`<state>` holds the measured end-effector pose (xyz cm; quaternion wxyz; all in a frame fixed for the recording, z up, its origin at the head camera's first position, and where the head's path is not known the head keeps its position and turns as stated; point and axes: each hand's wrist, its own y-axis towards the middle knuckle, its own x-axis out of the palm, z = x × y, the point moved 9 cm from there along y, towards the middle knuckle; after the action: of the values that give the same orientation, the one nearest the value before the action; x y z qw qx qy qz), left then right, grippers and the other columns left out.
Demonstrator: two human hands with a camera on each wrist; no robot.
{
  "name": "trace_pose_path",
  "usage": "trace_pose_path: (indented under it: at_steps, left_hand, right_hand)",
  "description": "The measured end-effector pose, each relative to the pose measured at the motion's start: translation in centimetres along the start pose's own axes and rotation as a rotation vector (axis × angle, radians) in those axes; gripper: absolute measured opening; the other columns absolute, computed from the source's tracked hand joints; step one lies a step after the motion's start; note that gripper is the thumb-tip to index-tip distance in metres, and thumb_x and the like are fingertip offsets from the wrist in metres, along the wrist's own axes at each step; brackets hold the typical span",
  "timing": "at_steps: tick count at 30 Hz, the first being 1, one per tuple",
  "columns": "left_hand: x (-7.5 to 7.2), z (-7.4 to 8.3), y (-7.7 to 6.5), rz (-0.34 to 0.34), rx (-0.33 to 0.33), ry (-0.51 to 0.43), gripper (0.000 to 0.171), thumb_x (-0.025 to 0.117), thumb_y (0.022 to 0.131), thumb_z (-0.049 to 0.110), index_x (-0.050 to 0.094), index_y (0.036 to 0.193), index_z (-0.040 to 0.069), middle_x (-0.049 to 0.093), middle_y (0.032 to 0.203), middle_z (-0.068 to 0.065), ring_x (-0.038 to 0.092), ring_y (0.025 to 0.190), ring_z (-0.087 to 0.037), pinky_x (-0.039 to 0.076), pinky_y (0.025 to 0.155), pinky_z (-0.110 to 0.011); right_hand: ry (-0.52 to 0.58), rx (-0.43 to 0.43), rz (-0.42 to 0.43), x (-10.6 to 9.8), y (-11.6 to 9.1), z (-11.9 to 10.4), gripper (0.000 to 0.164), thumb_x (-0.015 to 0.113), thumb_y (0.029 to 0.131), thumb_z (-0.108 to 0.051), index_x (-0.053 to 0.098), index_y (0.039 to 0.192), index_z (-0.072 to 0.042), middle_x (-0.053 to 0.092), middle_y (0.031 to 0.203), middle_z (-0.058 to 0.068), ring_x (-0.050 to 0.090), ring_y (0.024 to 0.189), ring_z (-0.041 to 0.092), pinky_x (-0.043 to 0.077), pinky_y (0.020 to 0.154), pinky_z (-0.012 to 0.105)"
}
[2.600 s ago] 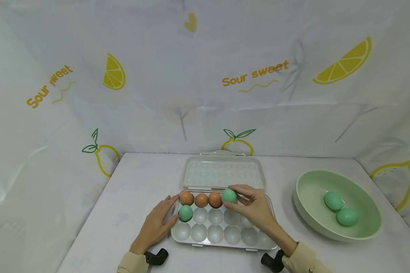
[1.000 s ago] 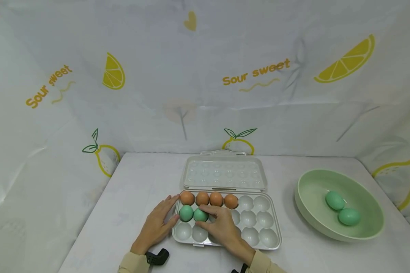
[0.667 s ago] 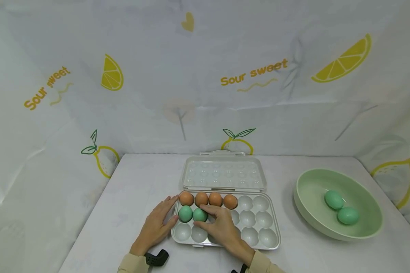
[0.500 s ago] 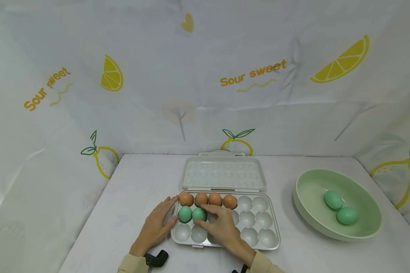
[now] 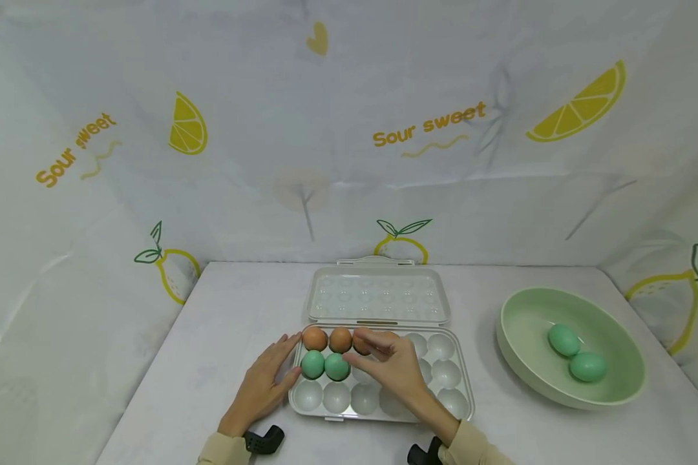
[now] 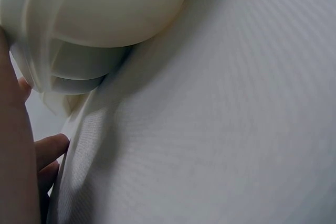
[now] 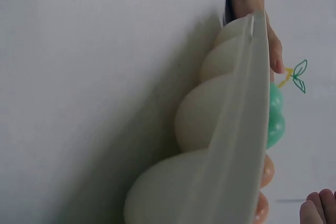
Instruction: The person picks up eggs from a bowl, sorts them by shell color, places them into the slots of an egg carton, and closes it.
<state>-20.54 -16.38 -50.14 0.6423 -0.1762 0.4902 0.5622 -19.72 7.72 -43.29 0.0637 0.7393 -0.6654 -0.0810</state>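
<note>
The egg tray lies in the middle of the table with its clear lid folded back. Brown eggs stand in its back row; the third is partly covered by my right hand, and any further right is hidden. Two green eggs, a left one and a right one, sit side by side in the middle row. Fingers extended, my left hand rests against the tray's left end. My right hand hovers over the tray, thumb and fingers apart, thumb tip beside the right green egg.
To the right stands a pale green bowl with two green eggs in it. Behind the table hangs a white cloth printed with lemons. Bare pockets show along the tray's front row.
My right hand brought a green egg from above the back row to the middle row's second pocket, let go, and has risen slightly back and right. My left hand stays put.
</note>
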Motion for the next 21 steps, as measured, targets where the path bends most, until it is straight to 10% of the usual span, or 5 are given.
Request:
trace_pose_path:
  at_steps: [21]
  left_hand:
    - [0.0,0.1,0.0,0.009,0.012,0.008,0.061,0.066,0.097,0.033,0.047,0.154,0.023,0.057,0.153,-0.005,0.051,0.144,-0.032,0.039,0.122,-0.047]
  right_hand:
    - [-0.195,-0.063,0.136,-9.3,0.5,-1.4,0.042,0.084,0.080,-0.001,0.072,0.119,0.009,0.071,0.123,0.028,0.064,0.111,-0.011,0.056,0.096,0.012]
